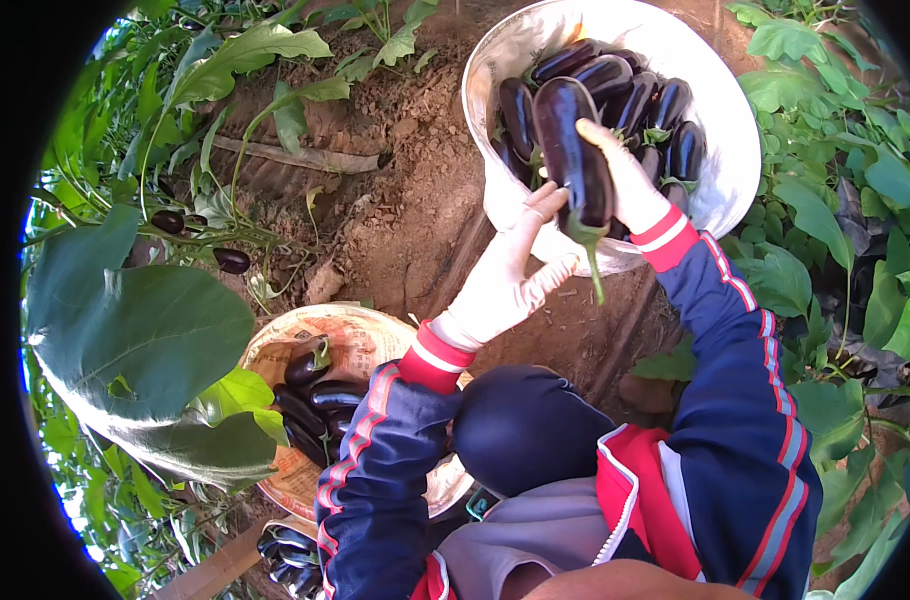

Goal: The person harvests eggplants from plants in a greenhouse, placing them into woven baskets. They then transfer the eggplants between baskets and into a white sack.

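Note:
A large dark purple eggplant (571, 150) with a green calyx and stem is in my right hand (626, 174), whose thumb lies over its right side. My left hand (500, 281), in a pale glove, has its fingertips against the eggplant's lower left side, with the thumb apart near the stem. Both hands are over the near part of a round container lined with white woven plastic (729, 157). Several glossy eggplants (605, 75) lie inside it. Parts of them are hidden behind the held eggplant and my right hand.
A second lined container (365, 326) holding several eggplants (301, 409) stands left of my knee (530, 427), partly behind my left sleeve. More eggplants (290, 551) lie at lower left. Leafy plants (147, 337) border both sides of the bare soil (395, 210); small eggplants (231, 260) hang at left.

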`<action>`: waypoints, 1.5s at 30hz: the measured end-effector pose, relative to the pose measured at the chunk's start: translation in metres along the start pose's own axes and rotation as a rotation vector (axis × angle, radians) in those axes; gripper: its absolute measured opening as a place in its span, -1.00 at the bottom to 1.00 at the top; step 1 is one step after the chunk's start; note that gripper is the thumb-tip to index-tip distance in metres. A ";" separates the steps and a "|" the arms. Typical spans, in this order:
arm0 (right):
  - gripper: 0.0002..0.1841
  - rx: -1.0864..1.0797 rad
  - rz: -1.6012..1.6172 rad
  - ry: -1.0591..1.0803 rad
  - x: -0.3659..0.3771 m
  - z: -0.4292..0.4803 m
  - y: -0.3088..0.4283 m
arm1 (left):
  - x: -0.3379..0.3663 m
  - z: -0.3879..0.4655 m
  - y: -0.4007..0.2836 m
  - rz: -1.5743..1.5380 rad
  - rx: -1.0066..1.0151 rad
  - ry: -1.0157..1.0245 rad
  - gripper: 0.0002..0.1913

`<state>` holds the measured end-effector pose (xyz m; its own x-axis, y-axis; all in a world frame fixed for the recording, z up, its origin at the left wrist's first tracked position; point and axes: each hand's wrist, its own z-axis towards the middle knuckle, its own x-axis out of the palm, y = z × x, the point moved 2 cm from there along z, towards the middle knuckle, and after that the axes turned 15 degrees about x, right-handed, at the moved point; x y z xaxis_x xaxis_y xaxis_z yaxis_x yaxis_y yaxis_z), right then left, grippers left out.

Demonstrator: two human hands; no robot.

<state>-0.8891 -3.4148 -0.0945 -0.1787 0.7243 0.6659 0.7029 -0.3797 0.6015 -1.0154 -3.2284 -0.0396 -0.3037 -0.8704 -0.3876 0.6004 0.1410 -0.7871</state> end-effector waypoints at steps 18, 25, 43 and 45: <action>0.05 -0.178 -1.487 -1.156 -0.261 0.140 0.128 | -0.121 -0.289 -0.016 0.010 -0.715 -0.788 -0.53; -0.42 -0.583 -1.622 -1.038 -0.174 0.127 0.151 | -0.185 -0.457 -0.061 0.225 -0.772 -1.254 -0.59; -0.48 -0.326 -1.935 1.356 0.356 0.005 -0.314 | -0.221 -0.437 -0.193 0.314 -0.239 -1.636 -0.67; -0.54 -0.239 -1.987 1.425 0.374 -0.024 -0.342 | -0.199 -0.437 -0.200 0.280 -0.395 -1.577 -0.69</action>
<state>-1.2131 -3.0278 -0.0402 -0.4505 -0.4474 -0.7726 -0.8139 -0.1496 0.5613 -1.3982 -2.8774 -0.0140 0.9276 -0.3554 0.1147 0.2145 0.2555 -0.9427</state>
